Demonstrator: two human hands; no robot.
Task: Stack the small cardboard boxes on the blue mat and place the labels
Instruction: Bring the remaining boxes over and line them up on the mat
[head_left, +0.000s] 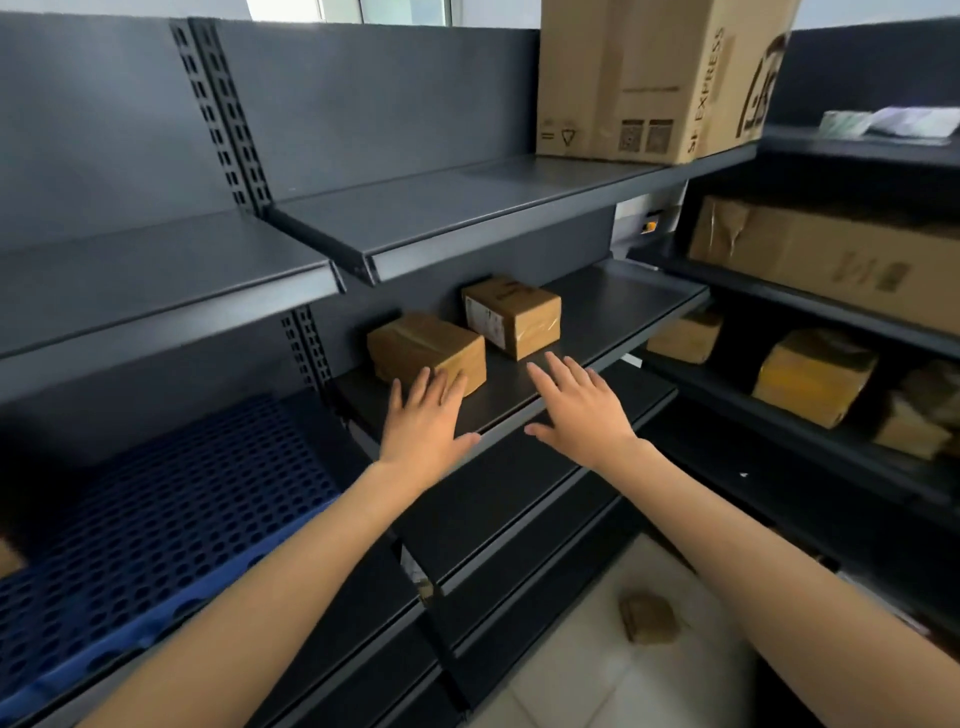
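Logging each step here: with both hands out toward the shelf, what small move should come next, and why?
Probably close both hands around the nearer small box. The left hand overlaps its front corner, the right hand is open beside it, and the blue mat holds no stack.

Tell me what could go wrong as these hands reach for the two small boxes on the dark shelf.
The nearer taped brown cardboard box sits angled beside the second small labelled cardboard box; grabbing both at once with open left hand and right hand may let one slip. The blue perforated plastic mat slopes forward, so stacked boxes might slide.
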